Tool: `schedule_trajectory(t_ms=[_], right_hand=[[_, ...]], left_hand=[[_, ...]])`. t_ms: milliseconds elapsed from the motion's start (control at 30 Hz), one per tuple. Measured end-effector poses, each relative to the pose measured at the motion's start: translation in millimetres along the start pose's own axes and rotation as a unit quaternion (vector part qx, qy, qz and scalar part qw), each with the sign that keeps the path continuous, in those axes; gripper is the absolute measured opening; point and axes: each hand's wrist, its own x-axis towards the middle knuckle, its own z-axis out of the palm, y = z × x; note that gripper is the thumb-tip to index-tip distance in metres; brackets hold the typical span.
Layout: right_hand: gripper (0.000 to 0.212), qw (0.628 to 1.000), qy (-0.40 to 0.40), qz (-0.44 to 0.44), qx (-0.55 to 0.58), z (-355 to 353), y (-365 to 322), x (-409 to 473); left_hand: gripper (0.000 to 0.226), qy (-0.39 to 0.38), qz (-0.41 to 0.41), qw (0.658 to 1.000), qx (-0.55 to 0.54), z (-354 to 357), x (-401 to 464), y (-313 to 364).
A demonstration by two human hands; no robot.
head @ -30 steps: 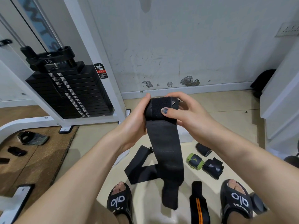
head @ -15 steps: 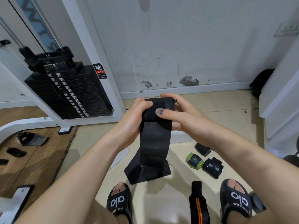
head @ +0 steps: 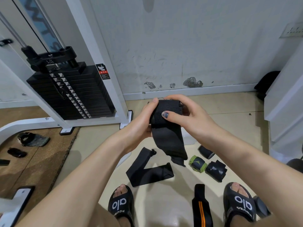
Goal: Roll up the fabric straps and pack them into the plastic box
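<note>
Both hands are clamped on the black strap (head: 165, 122) held up in front of the body: the left hand (head: 141, 125) cups the rolled end from one side, and the right hand (head: 185, 117) wraps over the other, its thumb pressed flat across the outer layer, likely so the coil cannot spring open between turns. Below the roll the unrolled tail hangs free and tapers to a ragged tip above the floor (head: 164, 205), so the rolling looks well along but unfinished. On the floor beneath lies a second black strap (head: 147, 171), flat and bent into a V, not yet rolled. Toward the right foot sit finished bundles: a green-edged roll (head: 197, 163), a black roll (head: 216, 170) touching it, and another dark roll (head: 205, 152) just behind. An orange-striped strap (head: 201, 208) lies flat between the two sandals (head: 121, 205). A pale object mostly hidden behind the hands may be the plastic box, though I cannot tell. Off to the left stands a weight stack (head: 72, 94).
</note>
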Motion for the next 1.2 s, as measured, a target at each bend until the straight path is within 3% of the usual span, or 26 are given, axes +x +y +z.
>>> schedule_trajectory(t_ms=[133, 300, 367, 467, 600, 667, 867, 967, 1200], right_hand=[[0.036, 1.000, -0.017, -0.025, -0.007, -0.6, 2.1, 1.4], [0.043, 0.999, -0.021, -0.036, -0.018, 1.8, 2.4, -0.1], [0.050, 1.000, -0.010, -0.012, -0.024, 1.8, 3.0, 0.7], [0.059, 0.997, -0.017, 0.066, 0.039, -0.6, -0.3, 0.9], [0.031, 0.984, -0.052, 0.129, 0.111, 3.5, -5.9, -1.5], [0.032, 0.985, -0.026, 0.138, 0.095, 5.5, -3.4, -0.5], [0.030, 0.989, -0.004, 0.086, 0.117, -0.2, -1.4, 3.1], [0.040, 0.993, 0.020, 0.069, 0.096, -2.1, -1.7, 4.8], [0.043, 0.999, 0.030, -0.017, 0.002, 2.8, -2.3, -0.4]], left_hand=[[0.049, 0.001, 0.000, 1.000, -0.018, 1.5, -1.7, 3.6], [0.060, 0.000, -0.005, 0.998, -0.063, -1.6, -3.3, 5.4], [0.060, 0.007, -0.007, 0.997, -0.081, -4.1, -2.5, 4.5], [0.041, 0.012, 0.023, 0.995, -0.094, -6.4, -1.3, 4.0], [0.039, 0.016, 0.052, 0.994, -0.095, -1.4, -2.5, 5.6], [0.038, 0.017, 0.057, 0.994, -0.093, 3.4, -4.4, 4.9], [0.046, -0.002, 0.059, 0.992, -0.114, 4.2, -4.7, 5.3], [0.063, -0.028, 0.030, 0.994, -0.106, 2.4, -3.1, 2.5], [0.059, -0.027, -0.023, 0.995, -0.096, 6.5, -1.9, 6.9]])
